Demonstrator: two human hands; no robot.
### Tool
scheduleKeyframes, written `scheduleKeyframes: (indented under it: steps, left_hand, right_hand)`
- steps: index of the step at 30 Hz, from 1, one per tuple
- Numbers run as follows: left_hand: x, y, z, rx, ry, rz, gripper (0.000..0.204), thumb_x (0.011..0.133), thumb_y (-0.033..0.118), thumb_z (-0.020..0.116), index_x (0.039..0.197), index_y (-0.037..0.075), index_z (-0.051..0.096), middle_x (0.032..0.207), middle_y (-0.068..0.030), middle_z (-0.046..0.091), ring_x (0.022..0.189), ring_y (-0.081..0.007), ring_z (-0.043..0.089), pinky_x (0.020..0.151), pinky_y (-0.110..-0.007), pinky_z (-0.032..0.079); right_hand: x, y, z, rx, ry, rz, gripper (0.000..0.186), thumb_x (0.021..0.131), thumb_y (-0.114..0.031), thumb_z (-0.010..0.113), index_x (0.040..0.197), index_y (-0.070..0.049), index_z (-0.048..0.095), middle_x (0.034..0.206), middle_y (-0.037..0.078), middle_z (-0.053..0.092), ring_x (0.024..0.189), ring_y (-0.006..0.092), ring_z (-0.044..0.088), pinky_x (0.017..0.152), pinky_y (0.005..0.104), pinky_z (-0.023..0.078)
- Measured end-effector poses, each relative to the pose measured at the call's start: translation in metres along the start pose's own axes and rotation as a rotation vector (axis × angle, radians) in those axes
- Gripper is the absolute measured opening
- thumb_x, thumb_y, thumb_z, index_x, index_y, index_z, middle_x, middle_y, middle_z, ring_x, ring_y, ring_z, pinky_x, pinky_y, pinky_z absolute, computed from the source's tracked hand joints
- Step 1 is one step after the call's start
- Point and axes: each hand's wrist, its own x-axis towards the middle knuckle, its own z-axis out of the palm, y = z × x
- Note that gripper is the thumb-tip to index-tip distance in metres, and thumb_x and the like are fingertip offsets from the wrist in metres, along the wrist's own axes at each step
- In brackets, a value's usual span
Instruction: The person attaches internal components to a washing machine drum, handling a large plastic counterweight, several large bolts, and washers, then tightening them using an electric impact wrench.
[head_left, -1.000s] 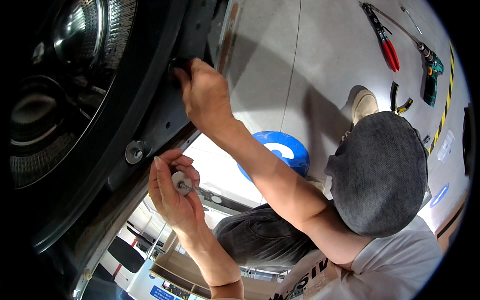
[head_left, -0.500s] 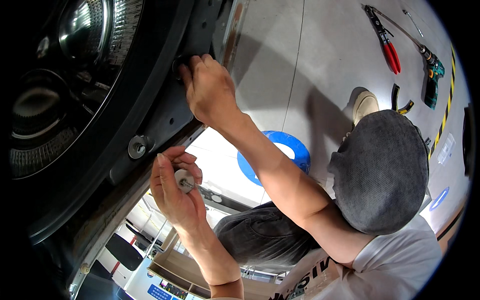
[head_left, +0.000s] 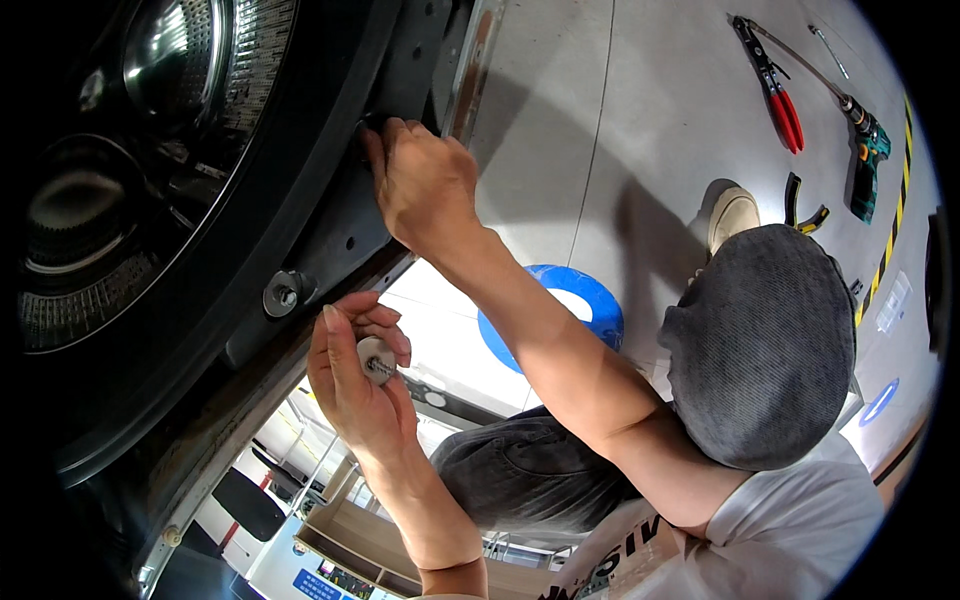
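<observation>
My left hand [head_left: 355,380] is curled, palm up, around a round metal washer with a threaded bolt [head_left: 378,362]. Its fingertips are near the lower edge of a dark metal frame [head_left: 335,250]. On that frame, left of those fingers, sits a similar washer and bolt head [head_left: 282,295]. My right hand [head_left: 425,180] is higher up, fingers bent against the frame on a dark part whose shape is hidden by them. The frame runs alongside the black curved rim [head_left: 255,235] of a machine with a shiny perforated steel drum [head_left: 85,200].
My dark trousered knee [head_left: 760,340] and cream shoe [head_left: 733,215] are at right. On the grey floor lie red-handled pliers [head_left: 783,115], a green drill [head_left: 870,160], a rod [head_left: 828,50], a yellow-black tool [head_left: 800,210] and striped tape [head_left: 895,200]. A blue round object [head_left: 600,310] lies below my right arm.
The machine and both hands sit slightly farther right in the picture. My right hand's fingers have shifted a little on the dark part; my left hand still holds the washer and bolt.
</observation>
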Motion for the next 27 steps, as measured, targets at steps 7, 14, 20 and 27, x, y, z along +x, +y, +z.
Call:
scheduleKeyframes:
  steps: [7,14,20,27]
  left_hand:
    - [-0.002,0.000,0.002,-0.024,0.002,-0.016,0.039,0.099,0.033,0.049,0.094,-0.004,0.060,0.073,-0.0087,0.061,0.055,-0.0093,0.054,0.049,-0.022,0.040]
    - [-0.001,0.001,-0.001,-0.056,-0.013,-0.019,0.038,0.099,0.032,0.050,0.095,-0.005,0.060,0.074,-0.0102,0.062,0.056,-0.0099,0.056,0.049,-0.022,0.040]
    - [-0.002,0.000,-0.001,-0.083,-0.034,-0.031,0.039,0.100,0.032,0.047,0.097,-0.005,0.059,0.075,-0.0108,0.062,0.058,-0.0101,0.057,0.049,-0.022,0.040]
    - [0.000,0.000,-0.003,-0.265,-0.102,-0.170,0.045,0.103,0.034,0.037,0.103,-0.005,0.059,0.081,-0.0117,0.061,0.063,-0.0128,0.054,0.052,-0.022,0.038]
  right_hand:
    - [-0.002,0.006,0.003,-0.006,0.175,-0.152,0.021,0.091,-0.020,0.056,0.086,0.000,0.057,0.079,0.020,0.062,0.070,0.0384,0.062,0.060,0.0416,0.049]
    - [0.000,0.004,0.004,-0.019,0.259,-0.186,0.019,0.090,-0.019,0.056,0.083,-0.001,0.060,0.071,0.018,0.063,0.061,0.0349,0.061,0.059,0.0400,0.048]
    - [-0.001,-0.006,-0.002,-0.028,0.041,0.014,0.020,0.090,-0.019,0.056,0.085,-0.001,0.062,0.073,0.018,0.065,0.064,0.0352,0.063,0.062,0.0401,0.049]
    - [0.003,0.003,0.002,-0.039,0.119,-0.068,0.022,0.092,-0.019,0.055,0.078,-0.002,0.060,0.065,0.018,0.061,0.064,0.0387,0.062,0.058,0.0447,0.049]
